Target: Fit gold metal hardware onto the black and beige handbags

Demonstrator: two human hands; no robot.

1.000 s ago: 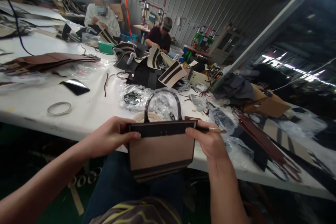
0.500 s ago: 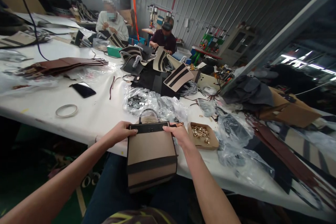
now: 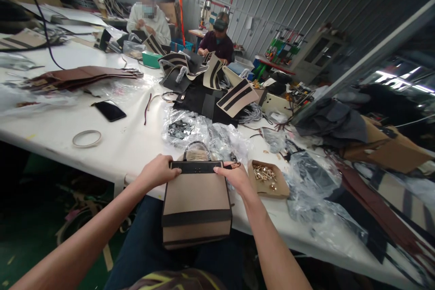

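A tan handbag with dark bands (image 3: 196, 195) is held at the table's front edge, its lower end above my lap. My left hand (image 3: 159, 172) grips the top left corner, thumb flat on the dark upper strip. At the opposite corner my right hand (image 3: 234, 176) is closed on the bag, thumb on the same strip. A small gold-coloured metal fitting (image 3: 237, 164) shows by my right fingers; whether they hold it I cannot tell. Beyond the strip rises a dark curved handle (image 3: 197, 144). The fingers behind the bag are hidden.
A cardboard tray (image 3: 282, 189) of gold-coloured metal pieces stands right of my right hand. Plastic bags (image 3: 183, 122), a phone (image 3: 109, 111), a tape roll (image 3: 86, 138) and brown straps (image 3: 81, 78) lie on the white table (image 3: 136, 140). Two people sit across it.
The bag's lower end has tipped slightly, so its front looks shorter. Both hands keep their grip at the corners. The whole view has shifted a little.
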